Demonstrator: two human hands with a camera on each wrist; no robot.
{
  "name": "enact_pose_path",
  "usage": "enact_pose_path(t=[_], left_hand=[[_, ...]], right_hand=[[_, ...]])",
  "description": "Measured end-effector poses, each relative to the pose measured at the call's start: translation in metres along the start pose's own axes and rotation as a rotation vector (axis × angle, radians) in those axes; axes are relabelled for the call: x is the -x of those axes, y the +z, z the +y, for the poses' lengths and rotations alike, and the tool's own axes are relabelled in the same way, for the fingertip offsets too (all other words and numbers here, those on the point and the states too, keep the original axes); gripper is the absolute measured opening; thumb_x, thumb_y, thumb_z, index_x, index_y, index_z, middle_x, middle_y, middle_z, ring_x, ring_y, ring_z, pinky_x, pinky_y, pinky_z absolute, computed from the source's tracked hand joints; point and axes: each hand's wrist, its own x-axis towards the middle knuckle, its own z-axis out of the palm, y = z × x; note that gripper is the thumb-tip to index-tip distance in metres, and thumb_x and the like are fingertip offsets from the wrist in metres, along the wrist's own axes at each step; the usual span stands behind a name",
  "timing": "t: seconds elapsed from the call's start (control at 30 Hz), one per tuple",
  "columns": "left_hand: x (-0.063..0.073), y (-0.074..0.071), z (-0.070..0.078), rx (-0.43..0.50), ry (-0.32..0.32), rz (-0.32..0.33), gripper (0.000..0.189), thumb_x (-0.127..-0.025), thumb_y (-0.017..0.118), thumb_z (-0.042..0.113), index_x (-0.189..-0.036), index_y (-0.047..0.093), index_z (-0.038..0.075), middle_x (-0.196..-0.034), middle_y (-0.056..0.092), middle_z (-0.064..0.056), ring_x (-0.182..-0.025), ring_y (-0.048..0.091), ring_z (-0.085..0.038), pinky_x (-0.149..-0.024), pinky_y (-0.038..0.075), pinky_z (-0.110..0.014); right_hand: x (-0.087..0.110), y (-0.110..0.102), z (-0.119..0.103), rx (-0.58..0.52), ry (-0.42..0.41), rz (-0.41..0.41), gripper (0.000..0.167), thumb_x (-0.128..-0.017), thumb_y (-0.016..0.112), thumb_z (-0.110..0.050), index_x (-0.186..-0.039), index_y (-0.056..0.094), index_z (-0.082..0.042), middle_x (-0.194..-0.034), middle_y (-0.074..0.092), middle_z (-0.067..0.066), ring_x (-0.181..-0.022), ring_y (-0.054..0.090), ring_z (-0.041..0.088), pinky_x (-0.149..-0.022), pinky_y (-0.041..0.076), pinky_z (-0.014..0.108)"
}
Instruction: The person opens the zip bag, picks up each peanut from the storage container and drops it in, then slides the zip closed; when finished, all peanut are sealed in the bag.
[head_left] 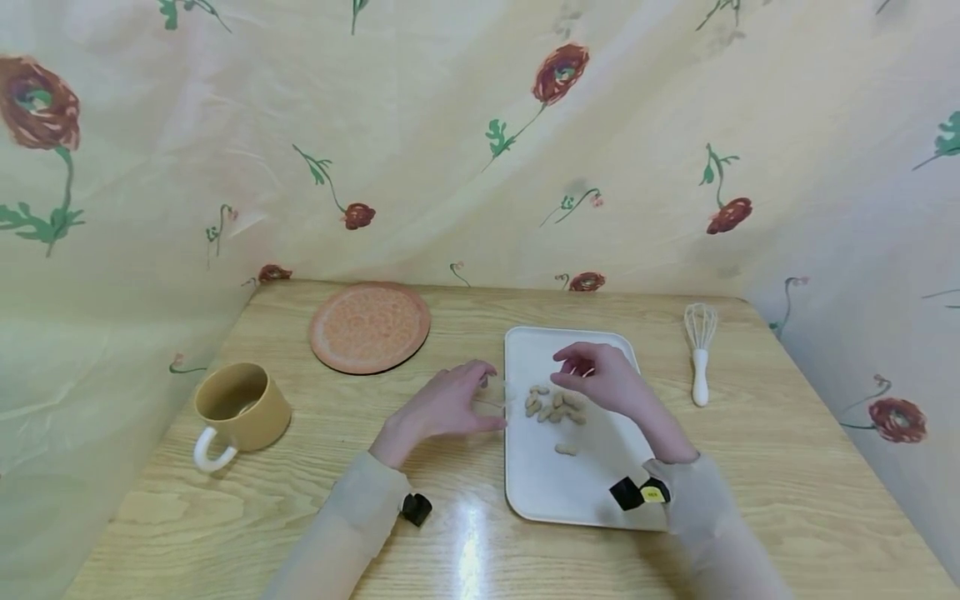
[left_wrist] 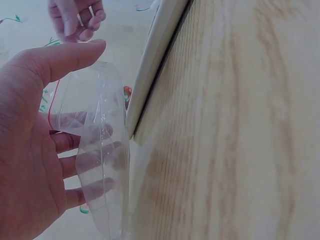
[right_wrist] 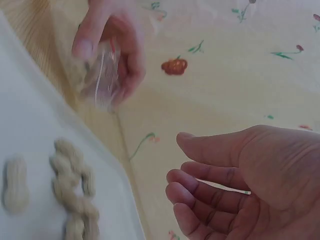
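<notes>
My left hand (head_left: 448,402) is beside the left edge of a white tray (head_left: 558,492). It holds a clear zip bag (left_wrist: 102,155) with a red seal line, the thumb on one side and the fingers behind it. No contents show in the bag. Above the tray hovers my right hand (head_left: 603,379), its fingers loosely bent and nothing between them in the right wrist view. Several peanuts (head_left: 555,408) in their shells lie grouped on the tray. A single peanut (head_left: 566,449) lies apart, nearer the front.
A yellow mug (head_left: 251,417) with a white handle stands at the left. Behind my left hand lies a round orange-patterned mat (head_left: 371,327). A white-handled whisk (head_left: 700,367) is right of the tray. Flowered cloth (head_left: 420,142) hangs around the wooden table (head_left: 757,467).
</notes>
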Motion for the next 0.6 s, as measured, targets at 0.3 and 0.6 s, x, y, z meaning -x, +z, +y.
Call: enact_pose_path(t=[0.3, 0.6], left_hand=[[0.002, -0.002, -0.001, 0.010, 0.008, -0.003, 0.076, -0.083, 0.076, 0.051, -0.139, 0.048, 0.008, -0.130, 0.060, -0.007, -0.120, 0.056, -0.021, -0.107, 0.036, -0.051], [0.001, -0.001, -0.001, -0.013, 0.015, -0.009, 0.077, -0.083, 0.076, 0.052, -0.138, 0.048, 0.007, -0.125, 0.061, -0.006, -0.116, 0.057, -0.021, -0.105, 0.039, -0.051]], right_hand=[[0.005, -0.019, 0.034, 0.109, 0.026, -0.088, 0.025, -0.089, 0.074, -0.008, -0.110, 0.069, 0.005, -0.085, 0.064, 0.004, -0.077, 0.057, 0.020, -0.063, 0.048, 0.027], [0.010, -0.015, 0.060, 0.102, 0.010, -0.210, 0.020, -0.089, 0.074, -0.008, -0.107, 0.072, 0.001, -0.087, 0.064, 0.002, -0.076, 0.055, 0.018, -0.063, 0.047, 0.026]])
